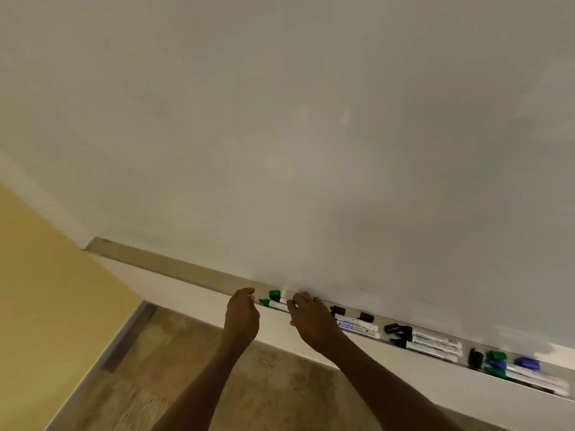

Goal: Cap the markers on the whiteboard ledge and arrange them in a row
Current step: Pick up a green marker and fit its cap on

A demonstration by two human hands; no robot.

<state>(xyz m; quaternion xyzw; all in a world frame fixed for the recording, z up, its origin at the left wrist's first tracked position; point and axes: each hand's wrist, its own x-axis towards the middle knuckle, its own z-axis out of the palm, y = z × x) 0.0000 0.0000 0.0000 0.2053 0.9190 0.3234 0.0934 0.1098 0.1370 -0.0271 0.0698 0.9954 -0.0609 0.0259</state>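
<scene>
1. Two bare forearms are reaching up from the bottom of the view over a brown floor, with a yellow wall lying to the left.
2. The left hand is hovering at the ledge front, its fingers loosely curled and holding nothing visible.
3. The right hand is resting on the ledge, its fingers covering the near ends of two green markers; whether they are grasping one I cannot tell.
4. One green marker is lying uncapped, tip pointing left; the other is wearing its green cap.
5. Further right, black markers and loose black caps are lying along the ledge, then a blurred cluster of blue and green markers.
6. Behind everything, the whiteboard is filling the view.
</scene>
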